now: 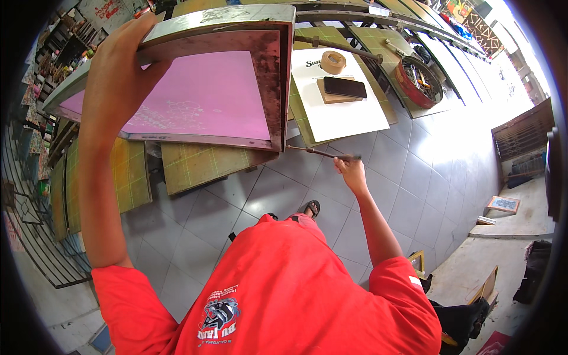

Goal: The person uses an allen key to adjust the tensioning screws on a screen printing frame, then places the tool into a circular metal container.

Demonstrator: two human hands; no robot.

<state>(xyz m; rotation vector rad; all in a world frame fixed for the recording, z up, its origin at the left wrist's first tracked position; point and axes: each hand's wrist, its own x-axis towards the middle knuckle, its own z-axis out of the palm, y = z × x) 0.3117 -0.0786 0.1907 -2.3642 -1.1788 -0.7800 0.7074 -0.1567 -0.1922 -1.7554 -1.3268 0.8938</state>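
A metal screen frame (274,94) with pink mesh (210,89) and a faint pale design is raised at upper left. My left hand (115,68) is closed on this frame, fingers over its upper bar and thumb on the inner side. My right hand (351,171) grips a thin rod tool (319,152) with a dark handle, whose far end reaches the frame's lower right corner. Right of the frame, a white printed sheet (349,121) lies on a board, bearing a tan tape roll (333,61) and a black phone (344,87) on a brown block (334,98).
Green gridded boards (201,171) stand below and behind the frame. A round red tray of tools (406,87) sits further right, beside metal rails (378,18). A ledge (503,231) with small framed items runs along the right. My sandalled foot is on the grey tiled floor (390,148).
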